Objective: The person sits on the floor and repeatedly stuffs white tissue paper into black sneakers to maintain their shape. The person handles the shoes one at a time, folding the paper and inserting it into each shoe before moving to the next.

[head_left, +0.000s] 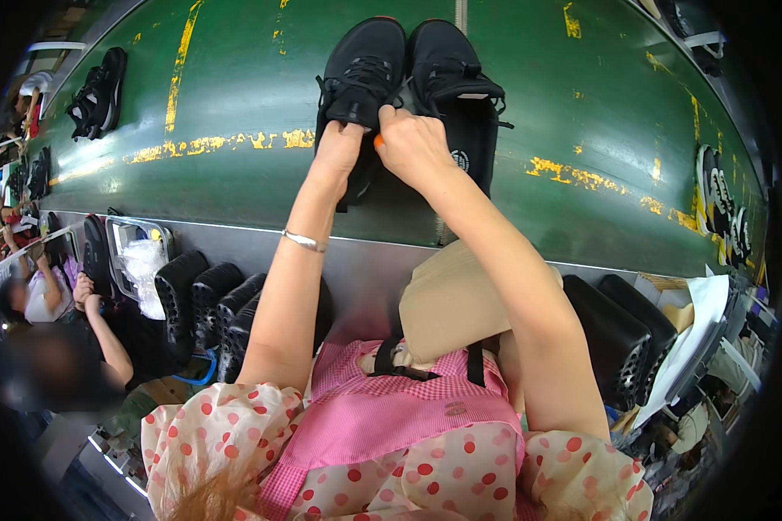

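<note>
Two black lace-up sneakers stand side by side on the green work surface, toes pointing away from me. My left hand (339, 149) is closed on the tongue and collar of the left sneaker (365, 65), its fingertips partly tucked into the opening. Close beside it, my right hand (413, 149) has its fingers curled in at the same collar. A small orange thing (379, 141) peeks out under those fingers; its kind is hidden. The right sneaker (443, 61) sits past my right hand, its tongue folded forward and a printed insole showing inside.
Worn yellow lines mark the green surface (243, 187). More shoes stand at the far left (100, 95) and right (712, 195). Below the near edge are black shoe lasts (182, 295), a clear bin (139, 252) and more black lasts (608, 339). Another person's hand (82, 291) shows at left.
</note>
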Tool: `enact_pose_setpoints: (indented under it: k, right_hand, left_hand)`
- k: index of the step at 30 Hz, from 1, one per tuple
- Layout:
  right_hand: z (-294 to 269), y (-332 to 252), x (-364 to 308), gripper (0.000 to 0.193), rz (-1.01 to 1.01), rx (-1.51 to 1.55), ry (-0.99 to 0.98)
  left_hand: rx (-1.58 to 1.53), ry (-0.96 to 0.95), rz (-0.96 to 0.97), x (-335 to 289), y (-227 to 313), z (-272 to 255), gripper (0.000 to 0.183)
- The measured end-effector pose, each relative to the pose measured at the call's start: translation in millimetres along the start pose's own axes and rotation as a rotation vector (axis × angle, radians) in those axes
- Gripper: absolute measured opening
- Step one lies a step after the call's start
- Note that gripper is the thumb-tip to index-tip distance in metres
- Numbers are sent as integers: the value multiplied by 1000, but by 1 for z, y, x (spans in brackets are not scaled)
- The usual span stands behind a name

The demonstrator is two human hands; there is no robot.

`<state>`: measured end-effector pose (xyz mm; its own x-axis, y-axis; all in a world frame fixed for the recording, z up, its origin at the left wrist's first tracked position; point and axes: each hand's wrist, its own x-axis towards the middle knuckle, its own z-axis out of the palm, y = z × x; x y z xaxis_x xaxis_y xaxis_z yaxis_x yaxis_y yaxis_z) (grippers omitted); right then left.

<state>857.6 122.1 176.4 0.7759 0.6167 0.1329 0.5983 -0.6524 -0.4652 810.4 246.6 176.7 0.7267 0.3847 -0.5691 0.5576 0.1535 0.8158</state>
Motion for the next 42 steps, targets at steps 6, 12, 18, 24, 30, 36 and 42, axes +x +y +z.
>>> enact_pose_setpoints:
  k: [6, 12, 18, 24, 30, 36, 42]
  right_hand:
    - [-69, -12, -34, 25, 28, -209, 164]
    - [-63, 34, -91, 27, 117, -420, -389]
    - [-109, 56, -128, 18, 281, -479, -270]
    - [-229, 18, -214, 26, 413, -200, 23]
    - [-217, 8, -303, 50, 487, -279, -214]
    - [-197, 24, -320, 53, 443, -176, -15]
    - [-204, 27, -337, 52, 349, -98, 52]
  left_hand:
    - [-421, -25, -243, 23, -7, -22, 47]
    - [-611, -120, -190, 1, -1, 38, 48]
    - [95, -99, 50, -20, -5, 43, 53]
    - [338, -289, 711, -143, 11, 83, 56]
    - [920, -592, 418, -212, -28, 101, 107]
    - [715, -488, 316, -241, -90, 96, 111]
    - [831, -43, 949, -297, -91, 128, 70]
